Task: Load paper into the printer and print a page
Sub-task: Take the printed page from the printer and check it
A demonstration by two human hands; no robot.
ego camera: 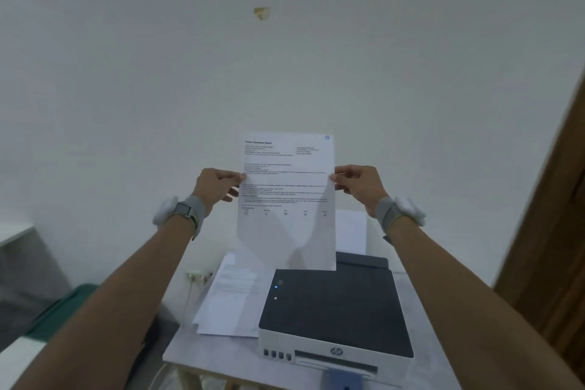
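Note:
I hold a printed page upright in front of the wall, its text facing me. My left hand pinches its left edge and my right hand pinches its right edge at mid height. Below the page stands the printer, white with a dark grey lid, a small blue light lit at its left. Blank white paper stands in the rear feed tray behind the lid. The front output tray is extended at the bottom.
The printer rests on a small pale table. A loose pile of printed sheets lies left of the printer. A power strip sits at the wall. A green object is at lower left, a wooden door frame at right.

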